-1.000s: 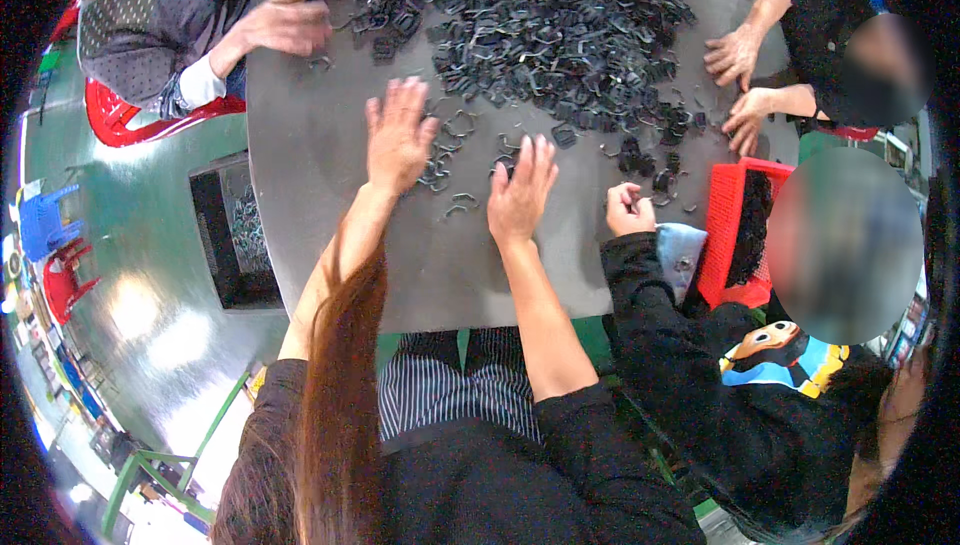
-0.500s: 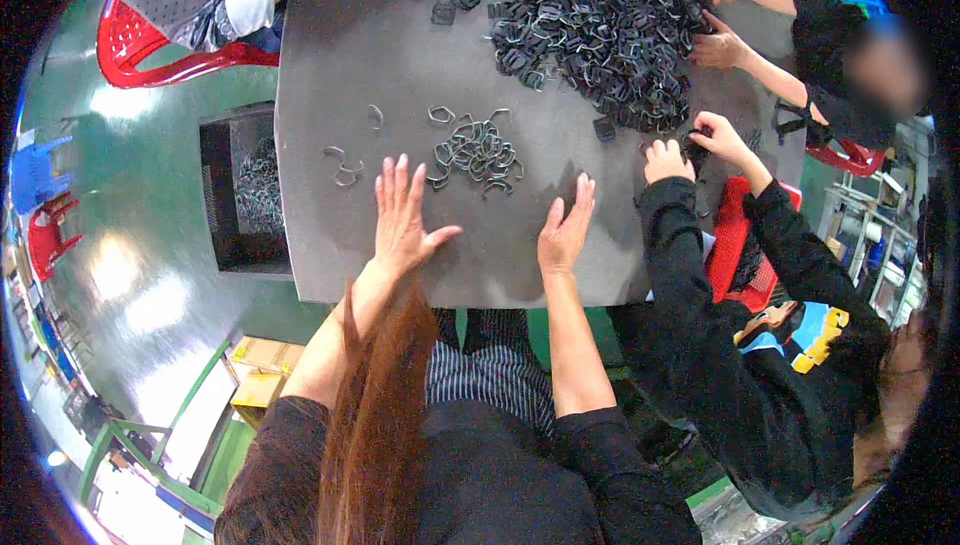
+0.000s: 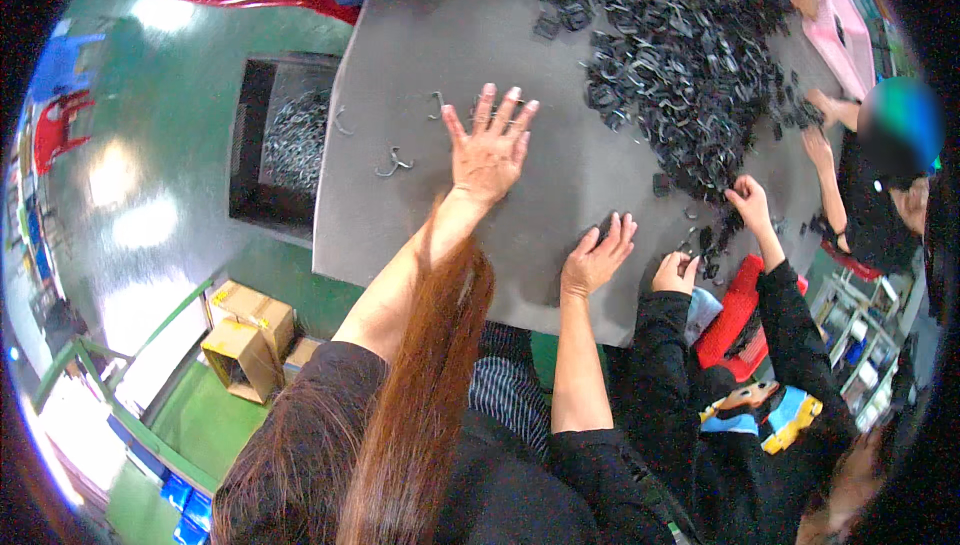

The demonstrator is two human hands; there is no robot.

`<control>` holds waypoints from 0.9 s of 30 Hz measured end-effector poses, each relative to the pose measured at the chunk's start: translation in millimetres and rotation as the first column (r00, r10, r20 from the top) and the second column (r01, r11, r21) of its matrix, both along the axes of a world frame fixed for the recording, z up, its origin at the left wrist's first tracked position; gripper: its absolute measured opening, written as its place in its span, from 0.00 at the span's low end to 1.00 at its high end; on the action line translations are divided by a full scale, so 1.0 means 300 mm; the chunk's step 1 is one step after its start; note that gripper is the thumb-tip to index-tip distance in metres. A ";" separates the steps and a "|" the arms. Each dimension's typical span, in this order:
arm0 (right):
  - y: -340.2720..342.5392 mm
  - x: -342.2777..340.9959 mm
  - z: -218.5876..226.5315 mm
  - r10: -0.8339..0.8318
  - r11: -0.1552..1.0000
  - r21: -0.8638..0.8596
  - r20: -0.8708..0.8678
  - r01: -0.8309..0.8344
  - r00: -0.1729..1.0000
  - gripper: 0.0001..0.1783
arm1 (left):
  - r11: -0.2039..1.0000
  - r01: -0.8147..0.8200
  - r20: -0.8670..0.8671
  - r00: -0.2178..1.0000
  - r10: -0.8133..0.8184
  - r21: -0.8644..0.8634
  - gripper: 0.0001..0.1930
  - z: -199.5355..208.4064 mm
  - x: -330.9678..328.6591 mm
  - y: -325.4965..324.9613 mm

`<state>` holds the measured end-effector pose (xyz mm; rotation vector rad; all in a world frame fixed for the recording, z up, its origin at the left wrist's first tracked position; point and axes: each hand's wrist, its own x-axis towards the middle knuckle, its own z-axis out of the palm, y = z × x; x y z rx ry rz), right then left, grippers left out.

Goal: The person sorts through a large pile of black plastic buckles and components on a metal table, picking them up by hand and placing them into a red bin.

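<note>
My left hand (image 3: 490,150) lies palm down over the grey table (image 3: 390,225), its fingers spread. Most of the small bent wire pieces there are hidden beneath it. A few more bent wire pieces (image 3: 396,162) lie loose to its left, towards the table's edge. Nearer to me, my right hand (image 3: 598,257) rests on the tabletop with fingers stretched out and nothing in it. Farther right spreads a large heap of black buckle-like parts (image 3: 680,65) mixed with bent wire.
Beside the table's left edge stands a black bin (image 3: 252,150) of wire pieces. A co-worker's hands (image 3: 752,207) handle black parts at my right, near a red basket (image 3: 728,330). Another person (image 3: 880,235) sits farther right. Cardboard boxes (image 3: 245,340) stand at lower left.
My view has swung left, so the scene sits farther right. The left hand has moved forward onto the wire pieces and now covers them. My right hand stays on the table, fingers still extended.
</note>
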<state>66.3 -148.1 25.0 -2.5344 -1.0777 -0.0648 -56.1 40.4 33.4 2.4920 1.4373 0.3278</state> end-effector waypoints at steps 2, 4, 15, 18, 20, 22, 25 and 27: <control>-0.004 0.004 -0.007 0.004 1.000 -0.029 0.032 -0.003 0.999 0.23 | 0.994 -0.097 -0.097 0.990 0.102 0.046 0.24 -0.002 -0.114 0.038; 0.000 -0.005 0.005 -0.003 0.999 -0.052 0.046 0.006 0.999 0.22 | 0.978 -0.184 -0.154 0.968 0.198 0.101 0.24 -0.010 -0.246 0.076; 0.025 0.005 0.023 0.052 0.998 -0.021 0.036 -0.052 0.998 0.23 | 0.805 -0.483 -0.194 0.802 0.565 0.346 0.17 -0.028 -0.849 0.279; 0.032 0.049 0.060 0.039 0.998 0.055 -0.105 -0.034 0.994 0.28 | 0.905 -0.285 0.195 0.953 0.232 0.316 0.16 0.080 -0.639 0.284; 0.080 0.076 0.120 -0.023 0.998 0.049 -0.181 0.032 0.983 0.29 | 0.971 -0.058 0.319 0.948 -0.020 0.232 0.18 0.098 -0.480 0.238; 0.126 0.138 0.141 -0.071 0.996 0.042 -0.192 0.080 0.979 0.35 | 0.976 0.182 0.386 0.897 -0.215 0.120 0.19 0.077 -0.282 0.175; 0.162 0.244 0.110 -0.324 0.946 -0.054 -0.156 0.319 0.933 0.41 | 0.918 0.395 0.439 0.821 -0.366 0.027 0.20 0.055 0.062 0.168; 0.215 0.296 0.108 -0.320 0.946 -0.018 -0.217 0.324 0.922 0.48 | 0.925 0.379 0.471 0.811 -0.348 0.032 0.23 0.038 0.255 0.208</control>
